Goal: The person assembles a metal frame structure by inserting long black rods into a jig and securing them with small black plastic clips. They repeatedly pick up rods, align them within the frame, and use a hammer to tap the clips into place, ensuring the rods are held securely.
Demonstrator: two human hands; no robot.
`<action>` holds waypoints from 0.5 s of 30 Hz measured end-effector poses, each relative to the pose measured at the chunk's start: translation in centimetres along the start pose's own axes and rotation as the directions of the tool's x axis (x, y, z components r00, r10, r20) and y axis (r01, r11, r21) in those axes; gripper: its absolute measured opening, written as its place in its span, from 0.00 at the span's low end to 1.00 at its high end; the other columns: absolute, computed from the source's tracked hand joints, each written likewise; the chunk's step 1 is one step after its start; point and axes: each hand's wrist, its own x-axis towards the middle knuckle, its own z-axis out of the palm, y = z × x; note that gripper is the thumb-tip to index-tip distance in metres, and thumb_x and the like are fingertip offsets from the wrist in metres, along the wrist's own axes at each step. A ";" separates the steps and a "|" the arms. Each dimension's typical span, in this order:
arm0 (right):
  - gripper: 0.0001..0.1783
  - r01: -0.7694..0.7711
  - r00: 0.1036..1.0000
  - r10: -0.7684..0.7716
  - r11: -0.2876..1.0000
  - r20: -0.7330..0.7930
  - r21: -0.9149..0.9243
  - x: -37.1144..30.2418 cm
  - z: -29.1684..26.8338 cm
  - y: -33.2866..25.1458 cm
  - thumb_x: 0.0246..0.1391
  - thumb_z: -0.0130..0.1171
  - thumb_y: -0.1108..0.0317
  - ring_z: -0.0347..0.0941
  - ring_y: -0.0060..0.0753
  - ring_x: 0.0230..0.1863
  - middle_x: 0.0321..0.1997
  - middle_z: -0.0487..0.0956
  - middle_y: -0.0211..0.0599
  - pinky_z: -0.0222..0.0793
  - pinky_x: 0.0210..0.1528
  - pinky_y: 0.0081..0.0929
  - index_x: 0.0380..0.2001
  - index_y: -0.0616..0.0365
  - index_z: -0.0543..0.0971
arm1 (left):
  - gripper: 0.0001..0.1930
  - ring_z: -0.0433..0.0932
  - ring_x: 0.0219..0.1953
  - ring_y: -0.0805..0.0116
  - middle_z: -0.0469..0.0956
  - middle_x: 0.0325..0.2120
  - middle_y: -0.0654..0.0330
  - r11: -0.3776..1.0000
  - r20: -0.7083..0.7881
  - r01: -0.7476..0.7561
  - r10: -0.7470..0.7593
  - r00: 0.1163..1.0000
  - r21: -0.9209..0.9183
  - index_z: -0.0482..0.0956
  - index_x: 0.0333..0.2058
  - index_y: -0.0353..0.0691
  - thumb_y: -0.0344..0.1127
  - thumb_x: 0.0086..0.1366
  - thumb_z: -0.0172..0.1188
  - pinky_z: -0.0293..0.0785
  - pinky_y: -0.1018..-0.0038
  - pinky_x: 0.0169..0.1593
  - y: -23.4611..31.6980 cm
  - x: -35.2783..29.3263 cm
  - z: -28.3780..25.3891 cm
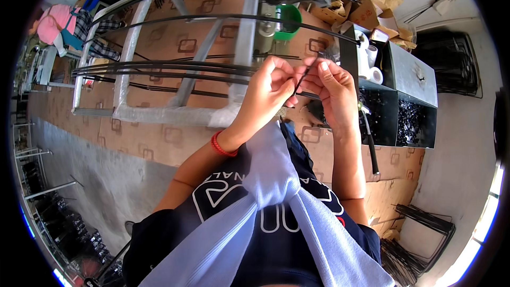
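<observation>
L hand, R hand pinching 1 blk strip; 1 grn bucket beyond.

Head-worn fisheye view, facing down over shirt; left hand, right hand near, beyond chest.

A pale metal frame, partly wrapped in clear plastic, carried long black rods laid across its bars. Beneath it spread a tan floor patterned with brown squares. A dark metal box held small black pieces and white rolls.
</observation>
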 end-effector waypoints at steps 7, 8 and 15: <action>0.14 0.048 0.999 -0.047 0.995 -0.018 0.088 0.9 5.7 4.9 0.60 0.45 0.64 0.71 0.24 0.36 0.34 0.77 0.35 0.65 0.42 0.24 0.37 0.64 0.75 | 0.08 0.69 0.18 0.82 0.71 0.22 0.64 0.847 -0.160 -0.204 0.318 0.934 0.492 0.63 0.34 0.37 0.20 0.59 0.52 0.68 0.84 0.20 -0.3 -1.3 -4.0; 0.15 0.010 1.000 -0.012 0.988 0.016 0.156 1.2 5.9 5.1 0.60 0.44 0.64 0.71 0.25 0.34 0.33 0.76 0.36 0.65 0.39 0.24 0.36 0.64 0.75 | 0.09 0.69 0.18 0.82 0.71 0.22 0.64 0.829 -0.146 -0.226 0.343 0.928 0.511 0.62 0.34 0.37 0.20 0.59 0.52 0.68 0.84 0.20 -0.6 -1.3 -4.6; 0.15 -0.118 0.979 0.158 0.956 -0.133 0.269 5.8 6.8 7.9 0.61 0.38 0.64 0.67 0.26 0.26 0.27 0.72 0.36 0.63 0.28 0.23 0.29 0.60 0.71 | 0.13 0.73 0.23 0.69 0.72 0.23 0.58 0.662 0.006 -0.323 0.433 0.901 0.677 0.66 0.40 0.36 0.34 0.60 0.56 0.70 0.76 0.28 -0.2 -0.9 -7.1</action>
